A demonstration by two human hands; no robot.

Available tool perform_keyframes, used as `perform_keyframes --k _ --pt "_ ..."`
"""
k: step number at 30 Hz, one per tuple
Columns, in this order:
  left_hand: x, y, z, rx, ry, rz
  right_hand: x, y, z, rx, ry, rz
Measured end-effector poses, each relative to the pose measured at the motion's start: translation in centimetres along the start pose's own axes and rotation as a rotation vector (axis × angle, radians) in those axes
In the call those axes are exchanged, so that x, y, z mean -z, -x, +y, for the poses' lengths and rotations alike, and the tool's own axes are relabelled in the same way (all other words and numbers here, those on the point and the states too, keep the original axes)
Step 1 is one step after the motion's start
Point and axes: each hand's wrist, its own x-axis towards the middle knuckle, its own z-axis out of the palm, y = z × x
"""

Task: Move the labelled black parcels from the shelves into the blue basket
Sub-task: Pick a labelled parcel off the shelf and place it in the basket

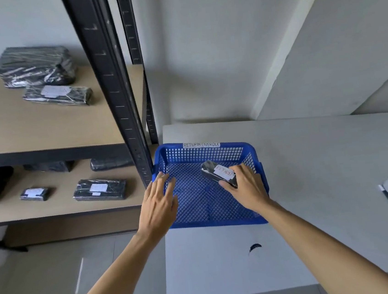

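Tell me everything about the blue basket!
The blue plastic basket is rectangular, with lattice walls and floor. A white label reading RETURN OVERDUE sits on its far rim. It rests on the white table beside the shelf post. Inside, the right hand holds a small black wrapped parcel labelled RETURN. The left hand hovers over its left edge.

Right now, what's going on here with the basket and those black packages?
A person is sorting parcels. The right hand holds a black parcel labelled RETURN inside the blue basket tagged RETURN OVERDUE, which sits on a white table. The left hand hangs open over the basket's left rim. Several more black parcels wait on the shelves, some showing white labels.
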Motion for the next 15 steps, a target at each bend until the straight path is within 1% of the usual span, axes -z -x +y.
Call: perform_keyframes --k 3,5,9,15 --pt "-1.8 0.5 -0.8 0.001 -0.037 -0.014 -1.7 -2.1 0.2 -0.046 0.104 0.027" --pt "-2.5 0.8 -1.0 0.040 -0.004 -0.026 -2.3 -3.0 0.2 -0.115 0.175 0.020" --pt "-2.9 0.8 -1.0 0.087 0.067 -0.053 -2.8 -3.6 -0.3 -0.248 0.280 -0.059" --pt "-3.0 0.9 -1.0 0.112 0.104 -0.037 -2.3 -4.4 -1.5 -0.273 0.376 -0.161"
